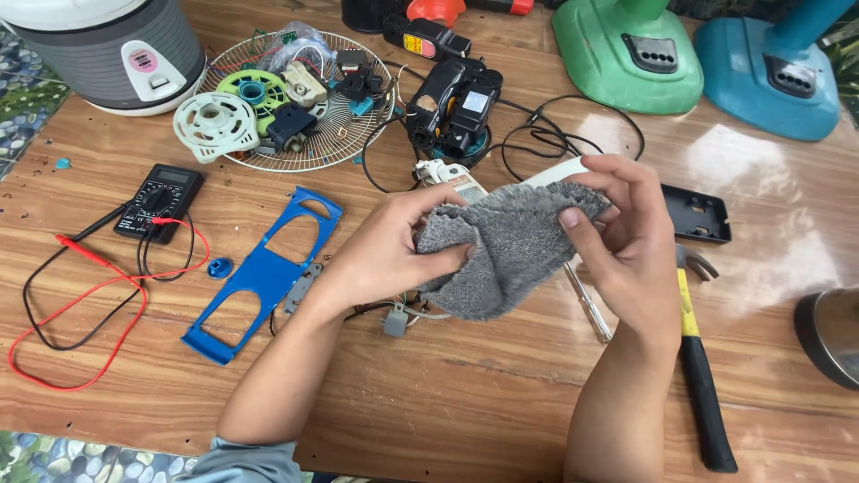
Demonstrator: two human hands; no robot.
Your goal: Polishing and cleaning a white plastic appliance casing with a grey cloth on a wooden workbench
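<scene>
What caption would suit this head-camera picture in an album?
Both hands, left and right, hold a fuzzy grey cloth above a wooden table strewn with fan parts, beside a black multimeter.

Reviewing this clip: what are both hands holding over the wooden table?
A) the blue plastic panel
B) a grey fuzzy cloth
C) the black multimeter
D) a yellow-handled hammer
B: the left hand and right hand both grip the grey fuzzy cloth, while the hammer, multimeter and blue panel lie untouched on the table.
</scene>
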